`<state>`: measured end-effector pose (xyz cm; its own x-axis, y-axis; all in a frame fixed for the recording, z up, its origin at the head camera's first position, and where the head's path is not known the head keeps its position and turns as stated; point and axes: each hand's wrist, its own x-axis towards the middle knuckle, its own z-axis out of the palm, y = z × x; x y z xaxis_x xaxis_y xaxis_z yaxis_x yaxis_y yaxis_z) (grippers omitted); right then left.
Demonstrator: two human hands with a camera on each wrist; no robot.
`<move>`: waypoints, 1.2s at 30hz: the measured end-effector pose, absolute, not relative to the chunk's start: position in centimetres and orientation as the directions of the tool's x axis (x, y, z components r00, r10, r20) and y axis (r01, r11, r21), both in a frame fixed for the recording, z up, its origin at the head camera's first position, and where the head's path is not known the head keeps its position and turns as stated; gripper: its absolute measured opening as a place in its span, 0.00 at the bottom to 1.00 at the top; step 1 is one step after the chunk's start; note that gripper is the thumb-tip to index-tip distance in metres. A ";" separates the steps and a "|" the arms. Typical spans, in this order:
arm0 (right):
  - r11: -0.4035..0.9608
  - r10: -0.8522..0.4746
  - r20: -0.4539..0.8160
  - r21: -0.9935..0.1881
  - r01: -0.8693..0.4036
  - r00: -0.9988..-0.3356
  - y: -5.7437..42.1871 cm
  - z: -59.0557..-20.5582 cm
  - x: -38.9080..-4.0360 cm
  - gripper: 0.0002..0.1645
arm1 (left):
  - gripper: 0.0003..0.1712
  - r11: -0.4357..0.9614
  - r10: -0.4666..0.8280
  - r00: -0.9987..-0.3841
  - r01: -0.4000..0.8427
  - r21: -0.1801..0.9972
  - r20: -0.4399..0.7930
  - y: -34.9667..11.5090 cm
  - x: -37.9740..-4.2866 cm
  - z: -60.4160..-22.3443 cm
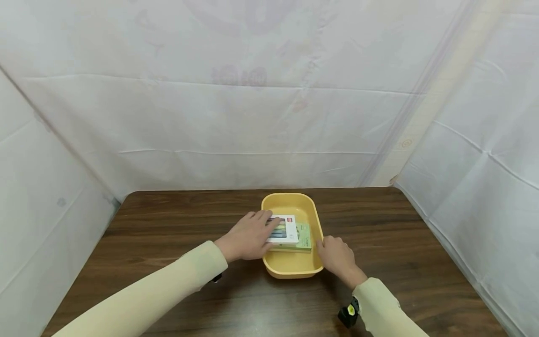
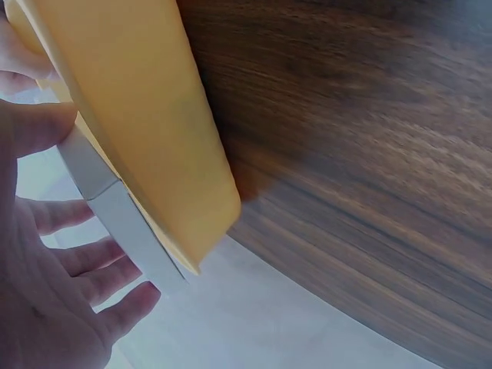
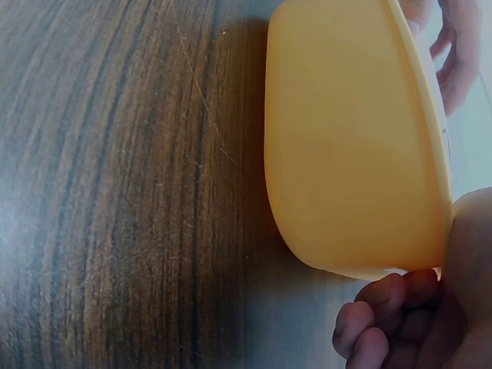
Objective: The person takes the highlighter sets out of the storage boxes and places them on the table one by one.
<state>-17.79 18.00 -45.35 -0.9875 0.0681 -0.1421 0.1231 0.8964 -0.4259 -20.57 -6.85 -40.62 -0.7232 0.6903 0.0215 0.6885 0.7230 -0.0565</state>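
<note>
A yellow plastic basin (image 1: 292, 271) stands on the table in the head view. Inside it lies a flat green box (image 1: 305, 238), partly covered by a white box (image 1: 290, 230) with a dark picture on its top. My left hand (image 1: 249, 235) reaches over the basin's left rim and holds the white box, its thumb at the near edge and fingers spread across the top. In the left wrist view the white box (image 2: 134, 231) shows between thumb and fingers, beside the rim. My right hand (image 1: 338, 256) pinches the basin's right rim; curled fingers (image 3: 367, 327) show outside the wall.
The dark wood-grain table (image 1: 168, 220) extends on both sides of the basin. White sheeting (image 1: 252, 121) hangs behind the table and along both sides. A dark strapped device (image 1: 349, 312) sits at the right wrist.
</note>
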 end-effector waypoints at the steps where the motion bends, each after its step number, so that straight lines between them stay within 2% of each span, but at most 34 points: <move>1: 0.896 0.067 -0.142 -0.426 0.122 -0.988 18.0 -45.4 -17.8 0.27 | 0.36 0.724 0.689 -0.724 0.687 -0.053 0.024 -7.0 -20.6 -40.6; 27: 0.890 0.067 -0.130 -0.441 0.118 -0.989 18.2 -45.7 -17.5 0.27 | 0.37 0.746 0.666 -0.746 0.666 -0.007 0.017 -8.8 -20.3 -41.1; 36: 0.885 0.072 -0.131 -0.448 0.124 -0.989 18.2 -45.6 -17.8 0.27 | 0.37 0.750 0.662 -0.748 0.661 -0.027 0.044 -9.5 -20.5 -41.0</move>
